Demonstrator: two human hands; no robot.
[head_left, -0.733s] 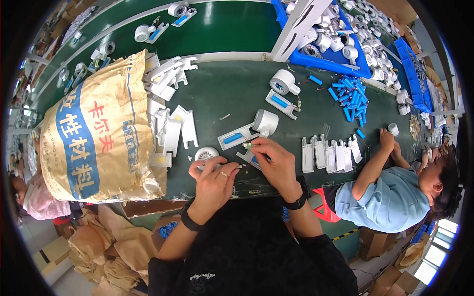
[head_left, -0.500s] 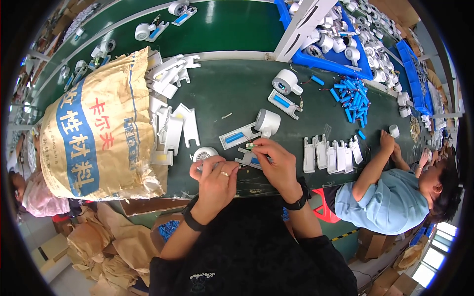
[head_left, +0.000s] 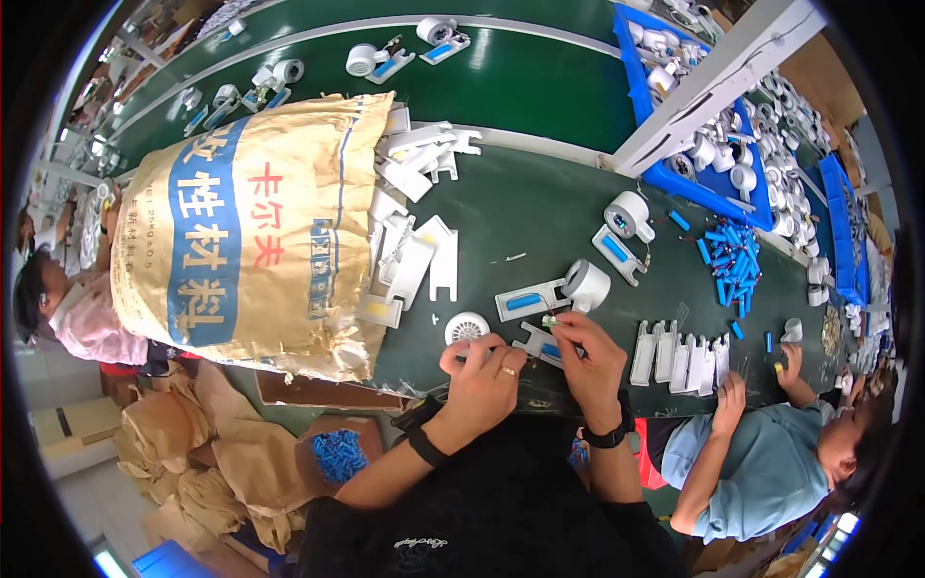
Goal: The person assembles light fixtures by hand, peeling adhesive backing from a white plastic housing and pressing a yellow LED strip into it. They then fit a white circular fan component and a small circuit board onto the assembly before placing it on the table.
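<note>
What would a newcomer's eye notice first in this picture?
Probably the large tan paper sack on the left of the dark green bench, with white plastic parts at its right end. Next comes the heap of bright blue cylinders farther right, in front of a blue tray holding white round parts. Near the front edge, the right hand pinches a small green part.

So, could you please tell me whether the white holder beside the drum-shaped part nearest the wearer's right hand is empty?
Not empty: a blue cylinder lies lengthwise in the white holder, with bare white at both ends.
</note>
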